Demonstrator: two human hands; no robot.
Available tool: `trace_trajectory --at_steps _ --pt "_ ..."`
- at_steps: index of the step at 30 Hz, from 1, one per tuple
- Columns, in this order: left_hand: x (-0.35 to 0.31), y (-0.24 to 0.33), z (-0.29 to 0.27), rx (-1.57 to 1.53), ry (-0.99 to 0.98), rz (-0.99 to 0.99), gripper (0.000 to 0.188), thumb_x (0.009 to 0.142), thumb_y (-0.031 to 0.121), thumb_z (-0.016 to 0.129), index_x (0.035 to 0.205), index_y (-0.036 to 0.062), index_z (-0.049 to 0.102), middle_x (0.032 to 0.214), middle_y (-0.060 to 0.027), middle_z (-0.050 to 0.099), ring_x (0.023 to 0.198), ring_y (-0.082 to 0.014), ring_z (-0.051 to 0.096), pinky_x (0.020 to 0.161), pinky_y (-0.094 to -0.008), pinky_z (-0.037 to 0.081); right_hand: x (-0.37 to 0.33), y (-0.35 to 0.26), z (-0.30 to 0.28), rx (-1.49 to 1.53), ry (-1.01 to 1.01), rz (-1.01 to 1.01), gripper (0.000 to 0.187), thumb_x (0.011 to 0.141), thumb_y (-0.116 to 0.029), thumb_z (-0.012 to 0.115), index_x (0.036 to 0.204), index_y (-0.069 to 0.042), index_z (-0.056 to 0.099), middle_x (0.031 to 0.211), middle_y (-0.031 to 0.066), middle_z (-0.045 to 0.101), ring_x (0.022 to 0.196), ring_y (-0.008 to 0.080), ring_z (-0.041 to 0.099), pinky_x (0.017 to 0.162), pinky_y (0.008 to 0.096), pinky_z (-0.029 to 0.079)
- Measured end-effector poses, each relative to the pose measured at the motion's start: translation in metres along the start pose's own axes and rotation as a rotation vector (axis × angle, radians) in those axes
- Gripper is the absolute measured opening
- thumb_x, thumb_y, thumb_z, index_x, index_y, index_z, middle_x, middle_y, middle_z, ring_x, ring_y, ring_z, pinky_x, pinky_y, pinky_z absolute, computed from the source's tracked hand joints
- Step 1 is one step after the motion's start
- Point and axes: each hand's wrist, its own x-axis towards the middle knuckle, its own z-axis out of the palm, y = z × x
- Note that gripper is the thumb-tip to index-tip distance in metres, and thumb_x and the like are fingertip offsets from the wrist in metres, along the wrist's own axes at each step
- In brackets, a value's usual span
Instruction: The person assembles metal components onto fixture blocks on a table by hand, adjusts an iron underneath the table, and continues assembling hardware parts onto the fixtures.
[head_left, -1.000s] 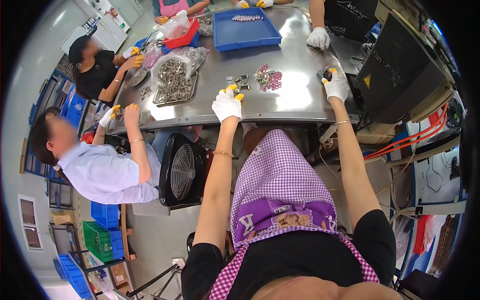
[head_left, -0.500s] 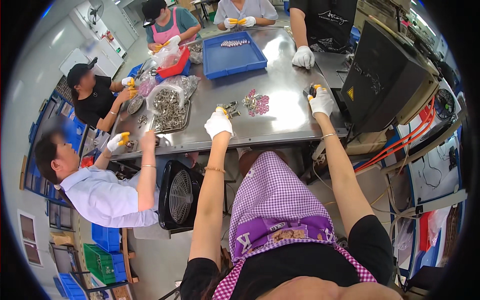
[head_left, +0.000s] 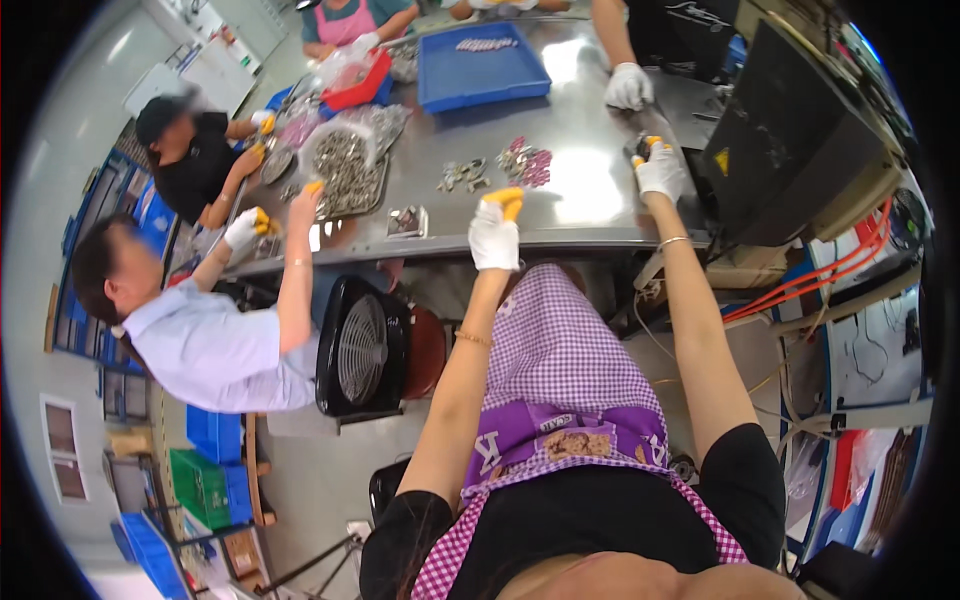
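Observation:
My left hand (head_left: 495, 238), in a white glove with yellow fingertips, is over the near edge of the metal table (head_left: 590, 215). Its fingers are pressed together, and whatever they pinch is too small to make out. Just beyond it lie a loose group of small silvery metal parts (head_left: 463, 176) and a heap of pink ring-like pieces (head_left: 536, 168) with metal bits among them. Farther right, my right hand (head_left: 660, 175), gloved the same way, is closed on a small dark part (head_left: 637, 148) beside the machine.
A dark machine housing (head_left: 775, 150) stands at the right. A blue tray (head_left: 480, 95) sits at the back, a tray of metal parts (head_left: 350, 175) at the left, and a small clear tray (head_left: 407, 222) by the near edge. Several gloved co-workers (head_left: 215, 330) are around the table.
My left hand has drawn away from the metal parts, toward the right and nearer the table's edge. My right hand stays beside the machine. The whole view has shifted somewhat.

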Motion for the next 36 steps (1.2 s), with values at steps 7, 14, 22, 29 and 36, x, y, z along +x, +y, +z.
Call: trace_trajectory --at_steps 7,14,22,29,36 --pt "0.065 -0.069 -0.134 0.31 0.549 -0.44 0.015 0.09 0.007 0.05 0.103 0.0057 0.057 0.09 -0.0084 0.062 0.074 -0.0189 0.058 0.069 -0.0303 0.047 -0.001 0.007 0.004 0.044 0.023 0.01 0.034 0.083 -0.03 0.064 0.113 -0.016 0.057 0.104 0.0085 0.061 0.084 0.0272 0.064 0.073 0.0387 0.051" --pt "0.064 -0.116 -0.134 -0.032 0.177 -0.586 0.014 0.091 0.01 0.049 0.102 0.0046 0.057 0.086 -0.0096 0.06 0.071 -0.0155 0.056 0.062 -0.0272 0.046 0.002 0.0 0.0 0.017 -0.01 0.015 0.042 0.082 -0.032 0.064 0.119 -0.014 0.054 0.106 0.0099 0.062 0.086 0.0286 0.064 0.075 0.0381 0.051" --pt "0.024 -0.054 -0.037 -0.285 0.045 -0.597 0.023 0.086 0.006 0.047 0.107 0.0096 0.056 0.089 -0.0099 0.062 0.072 -0.0182 0.057 0.065 -0.0299 0.047 0.011 -0.011 0.008 -0.054 0.025 0.012 0.05 0.082 -0.033 0.064 0.127 -0.016 0.051 0.11 0.0119 0.062 0.089 0.0285 0.063 0.076 0.0375 0.051" --pt "0.049 0.105 -0.074 0.064 -0.274 0.034 0.03 0.087 0.004 0.051 0.116 0.0104 0.055 0.097 -0.0066 0.064 0.069 -0.0156 0.058 0.062 -0.0283 0.049 -0.026 -0.058 0.031 0.746 -0.295 -0.349 0.032 0.083 -0.016 0.056 0.112 -0.007 0.063 0.099 0.0131 0.064 0.079 0.0312 0.062 0.073 0.0381 0.049" --pt "0.027 0.183 -0.174 0.217 -0.255 0.597 0.035 0.086 0.008 0.053 0.121 0.0119 0.054 0.095 -0.0062 0.062 0.071 -0.0186 0.057 0.063 -0.0301 0.046 0.031 -0.125 -0.014 0.45 -1.129 -0.224 0.024 0.083 -0.018 0.058 0.103 -0.009 0.067 0.098 0.0117 0.065 0.081 0.0338 0.061 0.073 0.0398 0.049"
